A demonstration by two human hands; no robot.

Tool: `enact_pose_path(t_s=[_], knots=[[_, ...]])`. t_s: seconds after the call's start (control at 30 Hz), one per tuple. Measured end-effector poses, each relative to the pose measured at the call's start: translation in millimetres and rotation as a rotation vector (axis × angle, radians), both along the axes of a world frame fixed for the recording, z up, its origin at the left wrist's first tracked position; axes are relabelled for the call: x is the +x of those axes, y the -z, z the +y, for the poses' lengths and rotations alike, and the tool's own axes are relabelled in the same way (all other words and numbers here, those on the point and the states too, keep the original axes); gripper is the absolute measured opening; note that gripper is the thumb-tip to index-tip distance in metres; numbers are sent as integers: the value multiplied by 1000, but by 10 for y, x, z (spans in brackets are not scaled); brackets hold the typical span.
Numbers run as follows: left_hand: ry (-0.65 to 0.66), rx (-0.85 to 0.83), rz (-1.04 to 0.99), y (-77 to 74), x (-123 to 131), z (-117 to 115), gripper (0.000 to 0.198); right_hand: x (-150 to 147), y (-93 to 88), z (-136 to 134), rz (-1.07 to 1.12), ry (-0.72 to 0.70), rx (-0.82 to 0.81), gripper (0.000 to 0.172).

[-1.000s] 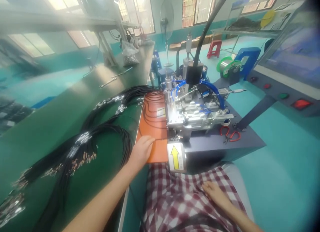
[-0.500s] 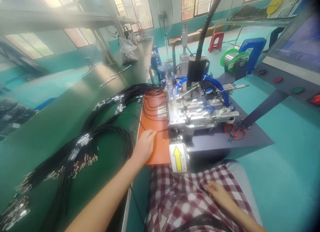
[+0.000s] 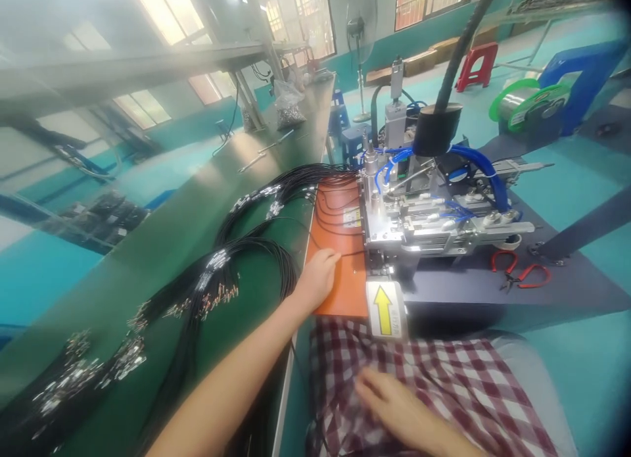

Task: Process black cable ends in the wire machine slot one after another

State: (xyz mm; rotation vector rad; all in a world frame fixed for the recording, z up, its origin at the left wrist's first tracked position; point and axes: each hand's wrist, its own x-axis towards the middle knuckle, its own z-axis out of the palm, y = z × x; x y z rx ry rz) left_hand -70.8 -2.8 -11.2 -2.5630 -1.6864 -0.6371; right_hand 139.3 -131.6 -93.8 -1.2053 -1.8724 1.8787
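Note:
My left hand (image 3: 319, 279) is closed in a pinch on a thin black cable (image 3: 351, 254) above an orange plate (image 3: 340, 304). The cable runs from my fingertips to the near end of a metal machine (image 3: 394, 230) with blue air hoses. Over the checked cloth on my lap, my right hand (image 3: 392, 401) is slightly blurred, its fingers loosely extended and nothing visible in them. Other black cables cross the plate farther back. Left of my left hand, bundled black cables (image 3: 256, 246) lie on the green table (image 3: 276, 299), with bare copper ends (image 3: 219, 300) showing.
A yellow-arrow label (image 3: 383, 310) is on the machine's near end. Red-handled pliers (image 3: 517, 277) lie on the grey machine base. Behind stand a green wire spool (image 3: 532, 105), a red stool (image 3: 477, 67) and a fan (image 3: 355, 29). A plastic bag of small parts (image 3: 288, 108) sits farther along the table.
The view has swung left, shifting the scene rightward. My right hand has moved left across my lap toward the machine's near end. My left hand stays at the cable over the orange plate.

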Motion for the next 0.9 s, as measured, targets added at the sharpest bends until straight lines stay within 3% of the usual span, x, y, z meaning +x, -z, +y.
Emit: enact_pose_path(t_s=[0.1,0.23,0.37,0.5,0.7,0.9], knots=[[23,-41,1,-41,-3,32,37,-291,-160,-56,110,-78,-64,33],[33,-105,-17,-75,12,58,36,-442,-238,-108,210,-134,-182,42],[34,-137,-37,-98,27,50,38,-448,-325,-170,231,-167,-228,31],[42,-143,-40,-117,17,64,40,-449,-434,-189,227,-196,-216,21],[88,-173,-5,-161,-22,112,42,-458,-600,-33,157,-85,-67,24],[102,-168,8,-193,-36,94,42,-475,-545,25,131,-68,-56,19]])
